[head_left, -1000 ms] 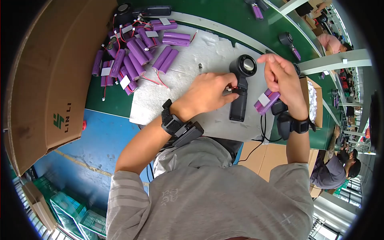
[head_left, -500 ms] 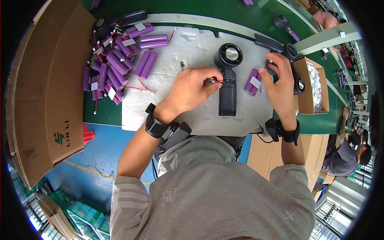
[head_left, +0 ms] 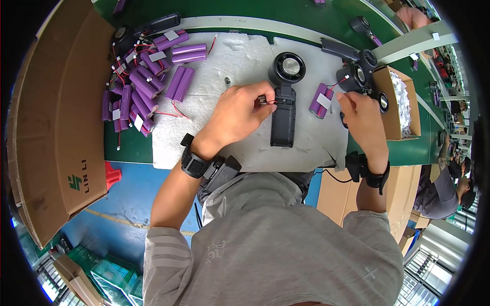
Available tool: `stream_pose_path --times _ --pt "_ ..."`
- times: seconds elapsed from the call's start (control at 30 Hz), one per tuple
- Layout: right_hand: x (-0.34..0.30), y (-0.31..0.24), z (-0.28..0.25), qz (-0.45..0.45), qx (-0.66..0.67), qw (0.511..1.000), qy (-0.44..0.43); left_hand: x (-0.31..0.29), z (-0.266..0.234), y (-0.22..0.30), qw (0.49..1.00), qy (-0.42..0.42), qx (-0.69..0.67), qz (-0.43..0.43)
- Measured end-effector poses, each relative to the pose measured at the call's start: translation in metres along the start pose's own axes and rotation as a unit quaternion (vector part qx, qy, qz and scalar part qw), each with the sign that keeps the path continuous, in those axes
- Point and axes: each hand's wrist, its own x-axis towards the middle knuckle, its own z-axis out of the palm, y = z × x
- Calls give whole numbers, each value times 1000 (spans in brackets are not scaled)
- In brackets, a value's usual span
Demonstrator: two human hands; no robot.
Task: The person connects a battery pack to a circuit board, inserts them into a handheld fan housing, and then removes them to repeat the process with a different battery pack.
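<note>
My left hand (head_left: 236,113) is closed in a pinch on thin red and dark wires (head_left: 267,102) beside the handle of a black handheld fan (head_left: 283,122). The fan lies with its round head (head_left: 287,68) away from me and its handle towards me; the wire ends are hidden by my fingers. My right hand (head_left: 365,122) hovers at the right edge of the white foam sheet, fingers bent and somewhat apart, nothing visible in them. Just left of it lies a purple battery pack (head_left: 321,101) with a white patch, its red lead ending in a small white connector (head_left: 347,76).
Several purple battery packs (head_left: 145,84) with leads are heaped at the left, near a tall cardboard box (head_left: 56,122). Black fans (head_left: 353,76) lie right of the white foam sheet (head_left: 219,61). A small open carton (head_left: 380,76) holds white pieces. People work at the far right.
My right hand has drawn away from the purple battery pack's connector, to the right and towards me. The left hand keeps its pinch beside the fan. The whole view has shifted slightly.
</note>
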Motion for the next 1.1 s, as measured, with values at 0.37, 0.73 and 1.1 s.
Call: stream_pose_path --times 0.37,0.73,1.1 --pt "29 -19 36 -171 110 976 74 0 2 -1 1000 26 1 -7" --pt "48 -24 48 -142 449 882 -31 0 -2 2 999 19 -20 -25" --pt "23 -43 63 -352 300 886 37 2 -5 4 999 -13 -43 11"
